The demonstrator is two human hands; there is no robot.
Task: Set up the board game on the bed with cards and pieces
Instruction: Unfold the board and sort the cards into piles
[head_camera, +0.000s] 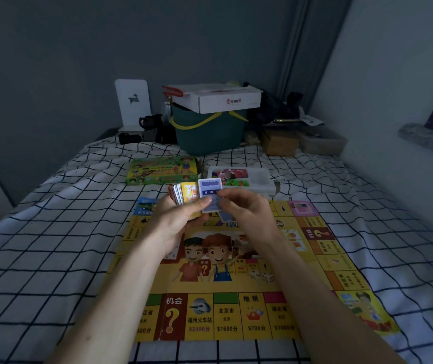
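A yellow game board (226,316) lies flat on the checked bed sheet. Above its far half, my left hand (181,219) grips a thick stack of cards (184,193). My right hand (244,206) pinches a purple-and-white card (209,191) at the front of that stack, with another card partly hidden below it. Behind the board sit the green game box (163,170) and a white tray (260,179) holding small coloured pieces.
At the head of the bed stand a green bucket (210,132) with a white carton (218,98) on top, a brown box (279,143) and a clear tub (323,143). A wall runs along the right side. Checked sheet (52,245) surrounds the board.
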